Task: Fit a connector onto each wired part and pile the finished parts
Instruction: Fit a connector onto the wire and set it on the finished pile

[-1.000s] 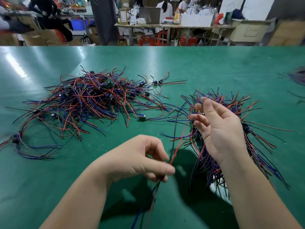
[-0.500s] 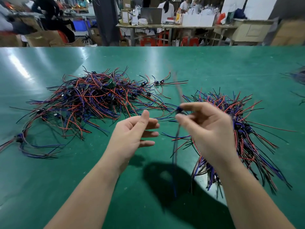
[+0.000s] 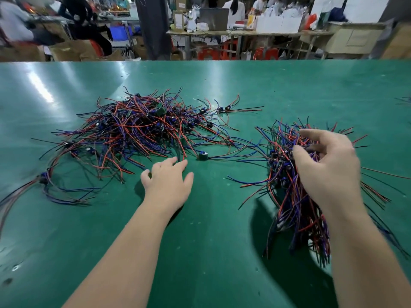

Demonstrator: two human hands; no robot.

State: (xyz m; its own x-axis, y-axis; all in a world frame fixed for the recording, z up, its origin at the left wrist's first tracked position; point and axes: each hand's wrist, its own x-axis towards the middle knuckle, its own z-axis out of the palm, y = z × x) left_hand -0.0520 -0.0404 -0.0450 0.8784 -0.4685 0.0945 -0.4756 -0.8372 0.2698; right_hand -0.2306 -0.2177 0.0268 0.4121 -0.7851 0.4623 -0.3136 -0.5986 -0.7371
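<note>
A big loose pile of wired parts [image 3: 142,127], with red, blue and black leads, lies on the green table [image 3: 206,241] at the centre left. My left hand [image 3: 169,181] is palm down on the table at that pile's near edge, fingers straight, fingertips touching the ends of a red and a black lead. One wired part with a small green block [image 3: 202,155] lies alone just right of those fingertips. A tighter pile of wired parts [image 3: 295,192] lies at the right. My right hand [image 3: 327,167] hovers over its top with loosely curled fingers, thumb apart, gripping nothing I can see.
A small bundle of leads [image 3: 44,178] trails off the left side. A few more wires [image 3: 403,100] show at the far right edge. The table's far edge [image 3: 200,61] runs across the view, with workbenches, boxes and people beyond it.
My right hand, which pinched one wired part in the air, has moved right over the right pile and no longer holds it. My left hand went forward down to the left pile's edge.
</note>
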